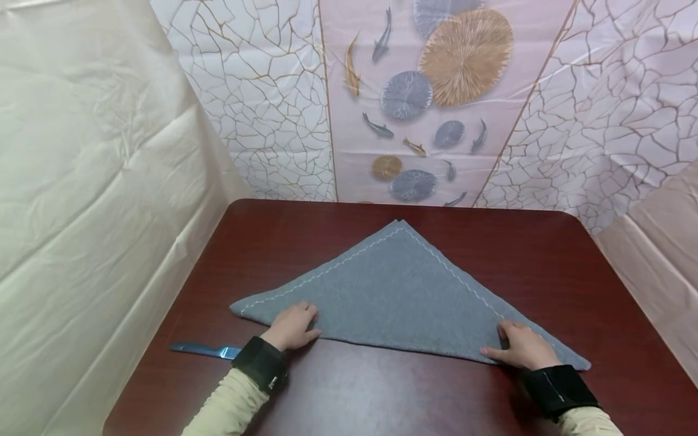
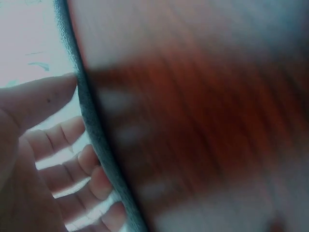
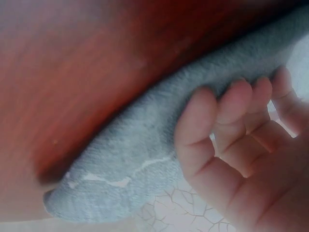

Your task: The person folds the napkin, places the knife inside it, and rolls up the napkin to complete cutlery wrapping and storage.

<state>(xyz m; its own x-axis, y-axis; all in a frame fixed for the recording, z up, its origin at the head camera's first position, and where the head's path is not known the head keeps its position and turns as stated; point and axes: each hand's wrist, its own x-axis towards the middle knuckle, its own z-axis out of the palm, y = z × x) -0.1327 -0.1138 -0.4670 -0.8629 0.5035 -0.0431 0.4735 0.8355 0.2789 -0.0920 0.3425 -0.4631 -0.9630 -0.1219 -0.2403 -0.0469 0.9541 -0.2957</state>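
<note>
A grey cloth (image 1: 392, 290) with white stitching lies folded into a triangle on a dark red table (image 1: 382, 393), its long fold toward me. My left hand (image 1: 291, 327) rests on the cloth near its left corner, fingers loosely bent. In the left wrist view the thumb and fingertips of that hand (image 2: 48, 159) touch the cloth's edge (image 2: 91, 125). My right hand (image 1: 520, 346) rests on the cloth near its right corner. In the right wrist view that hand's (image 3: 241, 145) bent fingertips press into the cloth (image 3: 145, 159); its thumb is hidden there.
A blue flat knife-like tool (image 1: 204, 349) lies on the table at the left, partly under my left wrist band. Plastic sheeting (image 1: 82, 181) hangs close on the left, and a patterned backdrop (image 1: 425, 91) stands behind the table's far edge.
</note>
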